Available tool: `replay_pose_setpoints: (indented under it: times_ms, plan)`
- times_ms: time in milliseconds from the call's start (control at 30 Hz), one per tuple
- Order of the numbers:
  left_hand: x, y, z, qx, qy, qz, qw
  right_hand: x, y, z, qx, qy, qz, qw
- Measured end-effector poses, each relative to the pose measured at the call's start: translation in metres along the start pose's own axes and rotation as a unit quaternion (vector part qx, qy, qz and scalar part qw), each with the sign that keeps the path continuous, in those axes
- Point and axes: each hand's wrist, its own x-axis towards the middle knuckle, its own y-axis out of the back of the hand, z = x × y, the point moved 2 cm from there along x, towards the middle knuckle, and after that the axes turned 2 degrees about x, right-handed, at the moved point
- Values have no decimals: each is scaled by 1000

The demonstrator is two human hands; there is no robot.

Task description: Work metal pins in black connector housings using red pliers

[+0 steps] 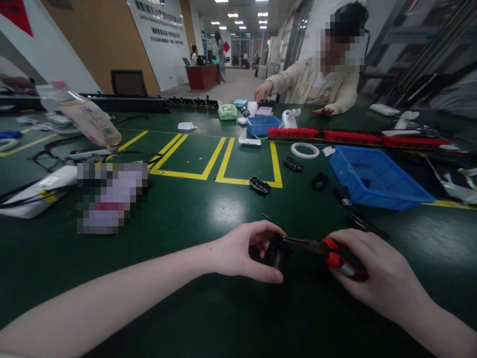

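My left hand point(242, 253) is closed around a small black part point(276, 252), holding it against the green table point(179, 219) near the front edge. My right hand point(372, 271) grips red-handled pliers point(328, 251) by their handles. The pliers' dark jaws reach left to the top of the black part. Both forearms come in from the bottom of the view.
A blue bin point(376, 179) stands right of centre, with small black parts point(260, 185) scattered around it and a white ring point(304, 150) behind. Red strips point(328, 134) and a smaller blue tray point(263, 125) lie further back. Another person point(320, 84) sits across the table.
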Motion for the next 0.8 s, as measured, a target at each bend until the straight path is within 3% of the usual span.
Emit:
replay_pose_setpoints:
  times_ms: [800]
  plan:
    - [0, 0, 4, -10, -10, 0, 1000, -3, -7, -5, 116, -131, -70, 982]
